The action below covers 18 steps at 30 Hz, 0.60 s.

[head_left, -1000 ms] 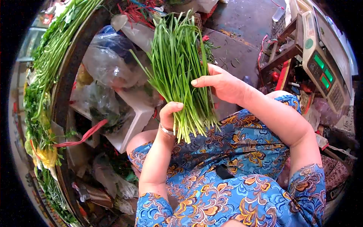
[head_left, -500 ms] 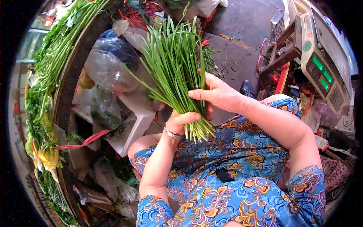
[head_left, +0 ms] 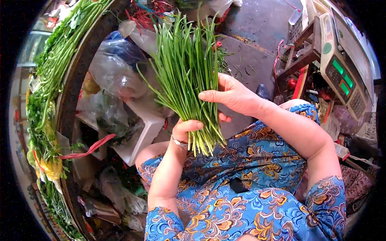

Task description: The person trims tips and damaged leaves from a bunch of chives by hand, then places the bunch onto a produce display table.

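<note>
A thick bunch of long green leafy stalks (head_left: 183, 68) stands nearly upright above my lap, its pale cut ends pointing down. My left hand (head_left: 185, 130), with a bracelet at the wrist, is wrapped round the lower stems, thumb across the front. Higher up on the right side, my right hand (head_left: 231, 96) grips the bunch, thumb in front and the other fingers mostly hidden behind it. Fingertips show past the stems at the lower right.
At the right stands a scale (head_left: 341, 74) with green digits, beside a wooden frame (head_left: 299, 62). Clear plastic bags (head_left: 116, 72) and a white foam box (head_left: 138, 138) lie at the left. Greens (head_left: 60, 60) line the curved ledge (head_left: 72, 76). A red strip (head_left: 90, 148) hangs there.
The bunch has first tilted and then come back more upright. Both hands stay on it; my left hand has shifted slightly right since the earliest frame, then a little back left.
</note>
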Each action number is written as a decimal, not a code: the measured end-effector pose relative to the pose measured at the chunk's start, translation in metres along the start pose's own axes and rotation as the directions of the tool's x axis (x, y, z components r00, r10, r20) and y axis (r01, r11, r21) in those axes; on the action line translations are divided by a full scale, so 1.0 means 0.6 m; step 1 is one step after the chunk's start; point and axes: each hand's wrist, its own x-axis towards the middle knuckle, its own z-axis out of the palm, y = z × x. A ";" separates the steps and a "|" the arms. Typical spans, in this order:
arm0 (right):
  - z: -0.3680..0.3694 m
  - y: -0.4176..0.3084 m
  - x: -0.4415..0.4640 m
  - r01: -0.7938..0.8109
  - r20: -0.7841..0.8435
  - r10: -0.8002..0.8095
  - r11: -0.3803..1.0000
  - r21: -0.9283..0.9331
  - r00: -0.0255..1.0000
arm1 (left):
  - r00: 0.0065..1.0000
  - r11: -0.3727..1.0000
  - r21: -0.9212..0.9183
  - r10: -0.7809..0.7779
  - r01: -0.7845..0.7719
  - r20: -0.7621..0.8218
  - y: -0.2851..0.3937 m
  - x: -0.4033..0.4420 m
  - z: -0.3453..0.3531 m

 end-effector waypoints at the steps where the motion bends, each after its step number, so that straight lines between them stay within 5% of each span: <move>1: 0.001 0.000 -0.001 -0.051 -0.008 0.051 0.999 -0.010 0.999 | 1.000 1.000 -0.012 -0.028 0.028 0.011 0.000 -0.001 -0.006; 6: -0.001 0.021 0.013 0.240 -0.028 -0.244 0.965 -0.102 0.969 | 0.997 0.998 -0.011 -0.061 0.062 0.053 0.005 -0.007 -0.023; 18: 0.004 0.025 0.016 0.246 -0.046 -0.251 0.965 -0.094 0.967 | 0.998 0.995 0.092 -0.045 0.048 -0.034 0.012 -0.004 -0.001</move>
